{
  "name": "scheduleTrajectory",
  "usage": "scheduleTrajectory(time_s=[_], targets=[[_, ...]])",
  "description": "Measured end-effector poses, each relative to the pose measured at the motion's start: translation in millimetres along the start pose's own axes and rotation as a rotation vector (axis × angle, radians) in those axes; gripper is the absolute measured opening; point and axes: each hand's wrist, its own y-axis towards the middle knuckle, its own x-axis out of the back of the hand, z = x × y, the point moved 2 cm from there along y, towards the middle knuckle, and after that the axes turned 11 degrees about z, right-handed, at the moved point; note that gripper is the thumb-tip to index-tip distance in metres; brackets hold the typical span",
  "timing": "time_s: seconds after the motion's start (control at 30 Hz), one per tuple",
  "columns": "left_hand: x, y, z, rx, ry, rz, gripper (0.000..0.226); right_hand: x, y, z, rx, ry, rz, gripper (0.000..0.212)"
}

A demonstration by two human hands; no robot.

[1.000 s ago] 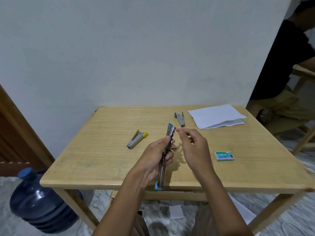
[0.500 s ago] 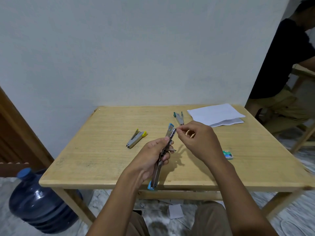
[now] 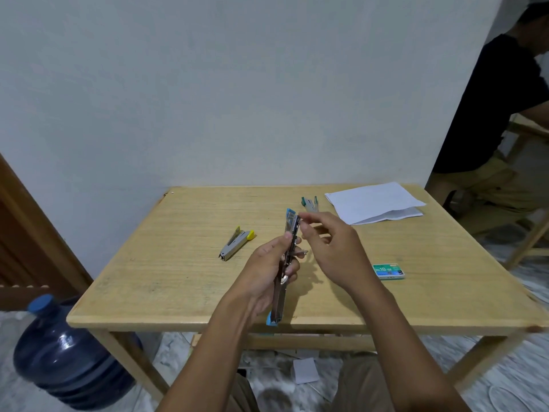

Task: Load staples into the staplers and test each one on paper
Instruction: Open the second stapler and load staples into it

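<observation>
Above the table (image 3: 178,292), the left hand (image 3: 261,272) is gripping the opened blue stapler (image 3: 286,263) while the right hand (image 3: 332,248) is pinching at its far end, probably seating staples; closing it looks next.

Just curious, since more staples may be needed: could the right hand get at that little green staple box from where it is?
Probably yes. The staple box lies on bare table just right of the right hand, nothing between them. Its fingertips are busy at the blue stapler.
</observation>
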Motion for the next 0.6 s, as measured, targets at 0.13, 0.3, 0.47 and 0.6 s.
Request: scheduleTrajectory(time_s=[0.13,0.3,0.47,0.6], targets=[[3.5,-0.4,-4.3,-0.012,-0.043,0.026,0.026,1.7,2.2,-0.4,-0.041,0.212,-0.050,0.014],[2.2,-1.9,-4.2,0.013,-0.072,0.111,0.027,-3.9,1.0,2.7,-0.027,0.250,-0.045,0.011],[5.6,-0.8,-5.3,-0.063,0.005,0.142,0.024,-0.1,2.0,8.7,0.037,0.256,-0.018,0.015],[8.6,-0.4,-5.4,-0.147,0.042,0.130,0.022,3.4,0.9,15.5,0.097,0.242,0.038,0.015]])
